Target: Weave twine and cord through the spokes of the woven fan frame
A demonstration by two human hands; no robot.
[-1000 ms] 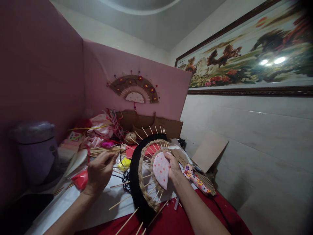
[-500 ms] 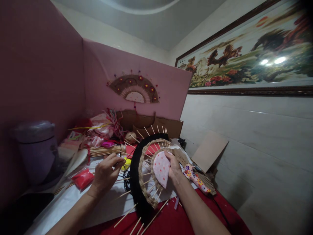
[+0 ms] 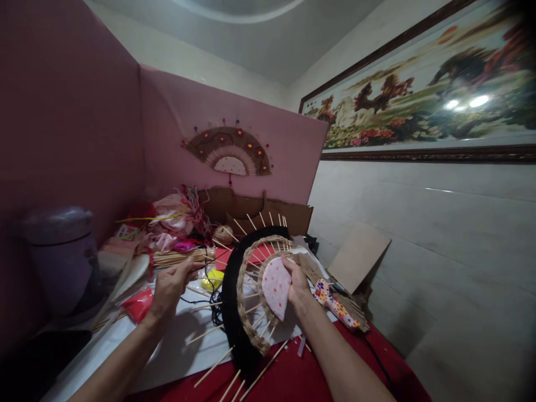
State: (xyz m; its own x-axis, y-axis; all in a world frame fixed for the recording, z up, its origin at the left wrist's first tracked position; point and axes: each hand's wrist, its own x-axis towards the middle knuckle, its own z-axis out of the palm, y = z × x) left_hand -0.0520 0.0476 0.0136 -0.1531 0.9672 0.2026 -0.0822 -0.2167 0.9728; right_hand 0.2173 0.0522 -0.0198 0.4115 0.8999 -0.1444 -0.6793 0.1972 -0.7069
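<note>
My right hand (image 3: pixel 298 286) grips a half-round fan at its dotted pink-white centre piece (image 3: pixel 275 287). Thin wooden sticks (image 3: pixel 213 334) fan out from it through braided tan bands (image 3: pixel 243 296) and a wide black yarn band (image 3: pixel 235 324). To the left of the fan, my left hand (image 3: pixel 173 282) pinches a black yarn strand (image 3: pixel 218 259) that runs taut to the black band's outer edge. Loose loops of black yarn (image 3: pixel 216 312) hang by that edge, beneath the strand.
A finished fan (image 3: pixel 228 151) hangs on the pink board. Behind my hands lie a bundle of sticks (image 3: pixel 180 258), a twine ball (image 3: pixel 223 233), and red (image 3: pixel 138 304) and yellow packets (image 3: pixel 212 279). A flower-patterned glue gun (image 3: pixel 337 306) rests at right on cardboard.
My left hand has moved left and slightly up, away from the fan, drawing the black yarn out longer. My right hand and the fan have barely moved.
</note>
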